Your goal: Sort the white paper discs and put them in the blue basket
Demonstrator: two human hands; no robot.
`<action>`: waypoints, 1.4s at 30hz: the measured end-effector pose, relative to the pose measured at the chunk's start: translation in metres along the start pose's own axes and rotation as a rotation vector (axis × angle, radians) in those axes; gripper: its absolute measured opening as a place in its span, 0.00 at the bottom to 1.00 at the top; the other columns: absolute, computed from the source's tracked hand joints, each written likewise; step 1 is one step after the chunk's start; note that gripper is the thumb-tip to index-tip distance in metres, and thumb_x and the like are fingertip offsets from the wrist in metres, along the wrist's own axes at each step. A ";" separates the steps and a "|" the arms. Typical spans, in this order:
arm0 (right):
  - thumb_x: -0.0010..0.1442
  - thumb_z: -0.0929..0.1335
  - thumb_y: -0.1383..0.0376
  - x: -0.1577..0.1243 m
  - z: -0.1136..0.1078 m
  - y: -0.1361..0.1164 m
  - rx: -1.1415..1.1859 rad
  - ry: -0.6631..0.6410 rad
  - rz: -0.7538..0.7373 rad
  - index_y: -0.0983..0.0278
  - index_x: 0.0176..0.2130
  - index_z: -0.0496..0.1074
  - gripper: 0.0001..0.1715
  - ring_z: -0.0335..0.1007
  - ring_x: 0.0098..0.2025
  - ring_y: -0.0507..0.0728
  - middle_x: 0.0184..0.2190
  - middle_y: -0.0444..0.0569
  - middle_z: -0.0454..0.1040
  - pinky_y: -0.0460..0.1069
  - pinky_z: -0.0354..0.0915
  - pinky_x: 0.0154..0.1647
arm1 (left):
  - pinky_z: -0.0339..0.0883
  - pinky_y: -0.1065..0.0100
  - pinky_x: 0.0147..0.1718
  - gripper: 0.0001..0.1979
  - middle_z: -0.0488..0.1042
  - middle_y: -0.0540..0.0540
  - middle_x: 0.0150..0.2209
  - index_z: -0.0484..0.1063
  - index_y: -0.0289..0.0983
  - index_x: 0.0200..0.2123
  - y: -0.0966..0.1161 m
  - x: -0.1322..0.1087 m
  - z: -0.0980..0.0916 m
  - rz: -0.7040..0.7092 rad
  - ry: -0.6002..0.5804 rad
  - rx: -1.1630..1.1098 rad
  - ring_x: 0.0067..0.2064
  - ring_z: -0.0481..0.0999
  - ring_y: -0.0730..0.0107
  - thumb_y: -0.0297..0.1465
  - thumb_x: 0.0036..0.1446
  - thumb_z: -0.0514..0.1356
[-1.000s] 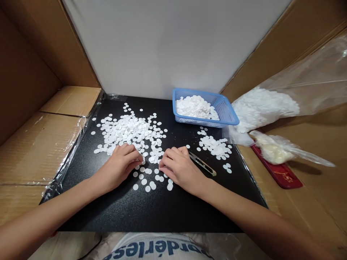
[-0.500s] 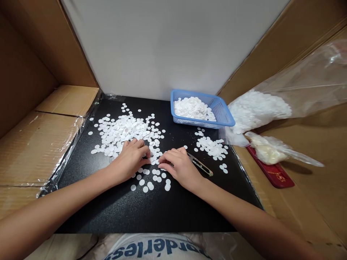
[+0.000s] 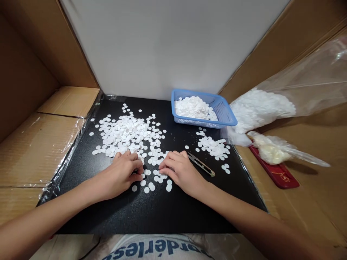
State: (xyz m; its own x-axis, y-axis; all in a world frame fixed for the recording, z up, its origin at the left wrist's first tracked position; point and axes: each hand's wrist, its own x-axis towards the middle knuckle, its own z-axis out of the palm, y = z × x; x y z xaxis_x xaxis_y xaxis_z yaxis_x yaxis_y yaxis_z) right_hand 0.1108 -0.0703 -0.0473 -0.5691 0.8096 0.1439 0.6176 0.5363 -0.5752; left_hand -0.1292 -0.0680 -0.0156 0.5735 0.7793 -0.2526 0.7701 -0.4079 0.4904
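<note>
Many small white round discs [image 3: 127,128] lie in a loose heap on the black tabletop [image 3: 114,216], thinning into scattered singles toward me. At the near edge of the heap is my left hand [image 3: 125,172], fingers curled and thumb close to the index fingertip, beside a few discs. My right hand [image 3: 182,168] rests to the right of it, its fingers bent and thumb drawn in over several discs. Whatever either pinch holds is too small or hidden to make out. Just right of my right hand lies a pair of thread snips [image 3: 202,165].
A blue plastic basket [image 3: 230,119] holding a pile of discs stands at the back right. In front of it is a smaller disc pile [image 3: 214,147]. A clear bag of white pieces [image 3: 260,108], a small bag [image 3: 273,150] and a red case [image 3: 287,178] lie on cardboard at right.
My left hand has moved left and slightly toward me, widening the gap between the hands and uncovering discs there. My right hand has stayed nearly in place, slightly lower.
</note>
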 end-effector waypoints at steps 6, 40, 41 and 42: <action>0.67 0.69 0.68 0.015 0.004 0.000 -0.124 0.043 -0.053 0.63 0.39 0.75 0.02 0.66 0.39 0.55 0.35 0.46 0.74 0.52 0.52 0.43 | 0.51 0.61 0.39 0.07 0.74 0.48 0.34 0.71 0.37 0.30 0.003 0.008 -0.005 -0.030 0.030 0.110 0.39 0.68 0.60 0.28 0.62 0.62; 0.66 0.70 0.65 0.032 0.004 0.009 -0.145 0.030 0.034 0.59 0.40 0.76 0.03 0.66 0.40 0.56 0.36 0.45 0.73 0.53 0.52 0.44 | 0.53 0.62 0.38 0.04 0.71 0.48 0.34 0.73 0.39 0.34 -0.004 0.047 0.010 0.104 0.284 0.211 0.39 0.66 0.61 0.29 0.64 0.60; 0.66 0.70 0.66 0.033 0.005 0.009 -0.143 0.028 0.032 0.59 0.40 0.76 0.03 0.65 0.40 0.56 0.36 0.45 0.73 0.53 0.52 0.44 | 0.53 0.62 0.38 0.05 0.72 0.48 0.34 0.73 0.39 0.34 -0.004 0.048 0.012 0.105 0.298 0.218 0.39 0.66 0.61 0.30 0.64 0.60; 0.66 0.70 0.66 0.035 0.005 0.010 -0.135 0.023 0.034 0.59 0.40 0.77 0.03 0.65 0.40 0.56 0.35 0.45 0.72 0.53 0.52 0.44 | 0.53 0.62 0.38 0.05 0.72 0.47 0.33 0.73 0.39 0.34 -0.005 0.049 0.013 0.103 0.306 0.217 0.39 0.66 0.61 0.30 0.64 0.60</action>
State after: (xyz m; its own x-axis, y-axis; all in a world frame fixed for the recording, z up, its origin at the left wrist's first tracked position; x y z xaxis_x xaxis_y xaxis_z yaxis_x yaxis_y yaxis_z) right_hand 0.0943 -0.0375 -0.0520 -0.5352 0.8322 0.1451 0.7045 0.5345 -0.4669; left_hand -0.1012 -0.0341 -0.0411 0.5666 0.8214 0.0654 0.7726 -0.5572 0.3044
